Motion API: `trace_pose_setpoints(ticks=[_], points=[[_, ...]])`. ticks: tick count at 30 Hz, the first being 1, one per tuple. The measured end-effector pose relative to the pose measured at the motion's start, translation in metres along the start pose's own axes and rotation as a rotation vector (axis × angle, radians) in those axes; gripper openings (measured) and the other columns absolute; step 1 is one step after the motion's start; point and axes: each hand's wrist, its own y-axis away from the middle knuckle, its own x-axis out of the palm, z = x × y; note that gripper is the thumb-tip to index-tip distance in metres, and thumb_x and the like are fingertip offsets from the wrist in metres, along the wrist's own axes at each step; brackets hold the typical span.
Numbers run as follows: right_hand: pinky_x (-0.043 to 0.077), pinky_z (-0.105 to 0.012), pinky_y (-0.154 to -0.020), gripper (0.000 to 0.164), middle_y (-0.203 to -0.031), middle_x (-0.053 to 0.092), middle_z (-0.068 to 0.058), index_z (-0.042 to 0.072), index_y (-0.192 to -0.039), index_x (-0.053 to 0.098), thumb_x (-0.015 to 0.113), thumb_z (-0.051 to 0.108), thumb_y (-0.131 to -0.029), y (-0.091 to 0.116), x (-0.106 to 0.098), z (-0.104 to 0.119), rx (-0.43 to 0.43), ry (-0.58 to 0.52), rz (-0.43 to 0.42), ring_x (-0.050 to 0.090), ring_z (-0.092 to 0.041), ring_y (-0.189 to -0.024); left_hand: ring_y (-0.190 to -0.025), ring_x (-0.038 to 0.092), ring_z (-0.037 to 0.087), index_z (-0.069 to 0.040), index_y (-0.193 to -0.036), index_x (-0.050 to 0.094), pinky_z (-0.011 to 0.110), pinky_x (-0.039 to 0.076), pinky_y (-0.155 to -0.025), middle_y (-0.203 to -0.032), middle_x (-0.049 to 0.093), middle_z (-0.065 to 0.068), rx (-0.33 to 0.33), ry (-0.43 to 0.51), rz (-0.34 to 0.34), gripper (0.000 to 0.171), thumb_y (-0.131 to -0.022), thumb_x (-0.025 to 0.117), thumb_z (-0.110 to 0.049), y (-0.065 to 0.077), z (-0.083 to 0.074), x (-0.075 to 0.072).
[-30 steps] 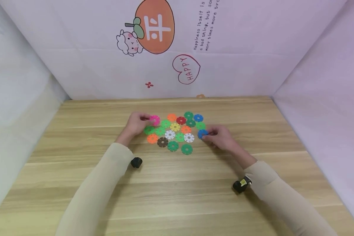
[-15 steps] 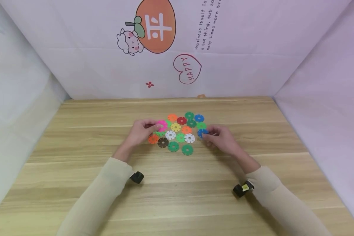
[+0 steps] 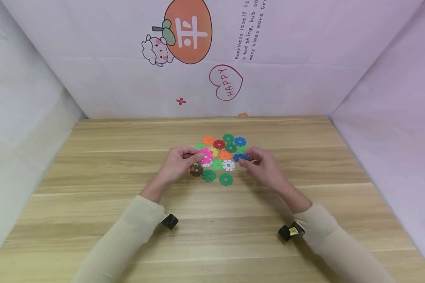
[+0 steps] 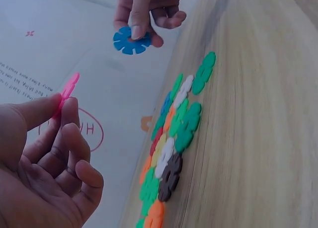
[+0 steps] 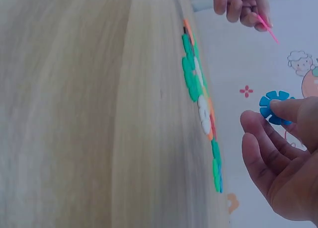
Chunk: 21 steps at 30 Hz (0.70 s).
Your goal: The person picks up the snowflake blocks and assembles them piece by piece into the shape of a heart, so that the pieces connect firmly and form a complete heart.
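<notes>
My left hand (image 3: 180, 163) pinches a pink notched disc (image 3: 206, 156) between thumb and index finger, raised above the table in the left wrist view. My right hand (image 3: 265, 167) pinches a blue notched disc (image 4: 131, 40) by its edge, also off the table. The two held discs are apart, facing each other across the group. Beneath and between the hands lie several flat notched discs, among them a white one (image 3: 228, 165), a dark brown one (image 3: 196, 170), a red one (image 3: 219, 144) and a green one (image 3: 226, 179). My left hand hides some discs on that side.
The discs lie on a wood-grain table (image 3: 212, 236). A white printed cloth (image 3: 287, 78) stands behind it, with pale cloth walls at both sides. A small black camera (image 3: 170, 221) hangs at the left wrist, another black camera (image 3: 285, 233) at the right.
My left hand has moved right and toward me with the pink disc, bringing it over the group. My right hand keeps the blue disc near the same place, its tilt slightly changed.
</notes>
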Motion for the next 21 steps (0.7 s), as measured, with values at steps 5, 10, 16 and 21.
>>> trace_pose_setpoints(ticks=[5,10,16,21], points=[[0.059,-0.044,-0.064,0.012,-0.097,0.068,-0.019,0.006,-0.102,0.067,0.071,0.015,-0.096,0.004,0.004,0.007,-0.061,-0.003,-0.018,0.067,-0.040,-0.073,-0.065,0.056,0.024,-0.005,-0.104,0.076,0.026,0.045,-0.055,-0.086,0.072,0.007,-0.013,0.031,-0.011,0.020,-0.094,0.074,-0.022,-0.001,-0.001,0.008],[0.059,-0.048,-0.063,0.011,-0.096,0.069,-0.020,0.004,-0.100,0.069,0.073,0.014,-0.095,0.004,0.010,0.012,-0.092,-0.024,-0.018,0.066,-0.045,-0.073,-0.065,0.056,0.026,-0.004,-0.104,0.075,0.026,0.046,-0.055,-0.086,0.073,0.008,-0.019,0.052,-0.014,0.020,-0.094,0.074,-0.021,-0.003,0.001,0.013],[0.058,-0.039,-0.059,0.007,-0.090,0.069,-0.018,0.005,-0.097,0.071,0.073,0.011,-0.093,0.005,0.017,0.016,-0.135,-0.013,-0.032,0.066,-0.039,-0.069,-0.062,0.055,0.020,-0.002,-0.103,0.073,0.024,0.046,-0.055,-0.086,0.074,0.008,-0.006,0.109,-0.006,0.019,-0.095,0.073,-0.019,-0.005,-0.001,0.020],[0.058,-0.033,-0.058,0.008,-0.088,0.070,-0.011,0.006,-0.098,0.072,0.074,0.012,-0.093,0.006,0.022,0.017,-0.150,-0.012,-0.047,0.067,-0.037,-0.069,-0.059,0.052,0.021,-0.002,-0.102,0.073,0.024,0.042,-0.052,-0.084,0.074,0.009,0.006,0.144,-0.004,0.019,-0.094,0.073,-0.020,-0.005,-0.001,0.024]])
